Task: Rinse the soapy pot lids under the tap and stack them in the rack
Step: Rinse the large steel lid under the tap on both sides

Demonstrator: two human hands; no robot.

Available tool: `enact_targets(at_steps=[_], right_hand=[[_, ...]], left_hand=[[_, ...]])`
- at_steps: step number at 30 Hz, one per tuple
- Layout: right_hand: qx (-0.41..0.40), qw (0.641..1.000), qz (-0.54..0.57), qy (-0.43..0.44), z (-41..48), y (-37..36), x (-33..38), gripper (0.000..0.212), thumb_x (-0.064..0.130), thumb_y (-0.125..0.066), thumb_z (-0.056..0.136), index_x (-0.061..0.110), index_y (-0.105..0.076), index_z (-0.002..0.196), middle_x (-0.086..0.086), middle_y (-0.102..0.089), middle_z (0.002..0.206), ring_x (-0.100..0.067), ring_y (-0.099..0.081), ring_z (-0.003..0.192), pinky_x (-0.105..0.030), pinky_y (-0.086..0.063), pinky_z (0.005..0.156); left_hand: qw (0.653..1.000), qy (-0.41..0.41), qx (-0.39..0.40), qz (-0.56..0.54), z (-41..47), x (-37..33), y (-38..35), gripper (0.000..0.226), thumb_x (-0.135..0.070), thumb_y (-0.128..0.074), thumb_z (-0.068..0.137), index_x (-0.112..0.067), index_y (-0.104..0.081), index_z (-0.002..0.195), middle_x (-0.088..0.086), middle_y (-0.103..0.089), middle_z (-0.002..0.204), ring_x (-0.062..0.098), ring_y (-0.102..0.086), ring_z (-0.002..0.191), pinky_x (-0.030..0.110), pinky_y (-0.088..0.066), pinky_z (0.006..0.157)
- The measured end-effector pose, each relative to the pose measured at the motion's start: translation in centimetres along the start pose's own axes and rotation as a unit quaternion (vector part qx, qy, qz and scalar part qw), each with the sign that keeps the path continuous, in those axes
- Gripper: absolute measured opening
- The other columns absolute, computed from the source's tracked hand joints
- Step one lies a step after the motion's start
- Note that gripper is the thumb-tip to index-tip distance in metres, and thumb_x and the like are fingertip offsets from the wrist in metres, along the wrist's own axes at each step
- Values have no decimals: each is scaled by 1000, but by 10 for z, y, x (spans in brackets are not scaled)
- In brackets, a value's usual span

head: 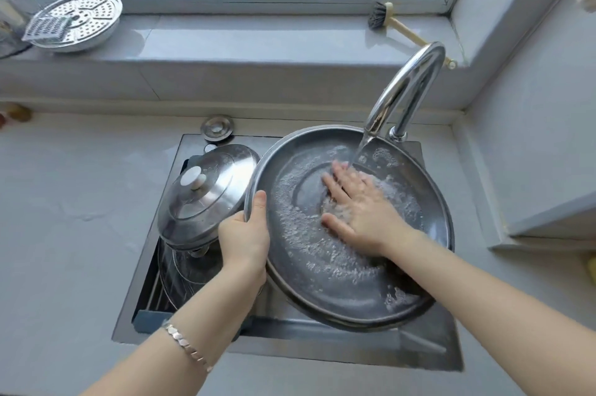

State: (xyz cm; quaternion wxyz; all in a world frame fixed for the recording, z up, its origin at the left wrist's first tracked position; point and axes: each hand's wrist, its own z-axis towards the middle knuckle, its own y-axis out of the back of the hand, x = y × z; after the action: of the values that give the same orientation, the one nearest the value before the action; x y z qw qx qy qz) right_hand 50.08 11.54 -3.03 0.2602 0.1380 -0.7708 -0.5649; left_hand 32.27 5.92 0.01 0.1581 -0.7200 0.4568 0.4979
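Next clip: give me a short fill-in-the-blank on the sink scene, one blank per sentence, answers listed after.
1. The left hand grips the large round steel lid by its ____.
2. Water from the curved chrome tap lands near the ____ hand's fingertips.
3. The smaller domed steel lid with a white knob sits to the ____ of the large lid.
4. The dish brush with a wooden handle lies on the ____.

Answers: rim; right; left; windowsill

Grey windowsill point(245, 37) carries a steamer plate point(79, 21) and brush point(392, 21).

A home kitchen: a sink point(429, 344) sunk in a grey counter point(64, 202) at centre frame, chrome tap point(406, 89) running, dish brush point(380, 16) on the windowsill upper right, garden outside.
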Motion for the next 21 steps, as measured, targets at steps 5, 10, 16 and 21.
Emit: enact_targets(at_steps=[5,10,16,21], right_hand=[[-40,994,65,79,6,-12,44,69,64,-2,86,22,18,137,4,24,147,-11,25,137,-32,12,117],[-23,983,133,126,-25,-29,25,72,62,-11,88,21,-4,147,11,3,153,-1,7,142,-23,6,117],[10,966,210,-154,-48,-61,-6,52,33,-34,100,12,-24,146,-2,-18,156,-12,-12,144,-24,-7,115],[-3,894,357,-270,-35,-66,22,68,43,-30,98,10,0,149,-6,8,158,-16,10,145,-30,4,116]], left_hand=[[1000,-14,10,18,-7,-4,2,45,-41,-59,87,-8,-45,61,10,-43,61,21,-40,60,31,-33,57],[987,-107,-9,118,2,-28,16,50,-36,-57,89,-13,-32,53,5,-33,51,19,-32,50,29,-25,48],[919,-296,-3,262,-8,-67,12,55,-34,-51,93,-13,-29,47,-1,-31,43,16,-30,43,31,-19,45],[919,-298,-8,259,-10,-68,4,55,-33,-51,93,-14,-27,48,-3,-29,44,14,-28,44,26,-22,44]])
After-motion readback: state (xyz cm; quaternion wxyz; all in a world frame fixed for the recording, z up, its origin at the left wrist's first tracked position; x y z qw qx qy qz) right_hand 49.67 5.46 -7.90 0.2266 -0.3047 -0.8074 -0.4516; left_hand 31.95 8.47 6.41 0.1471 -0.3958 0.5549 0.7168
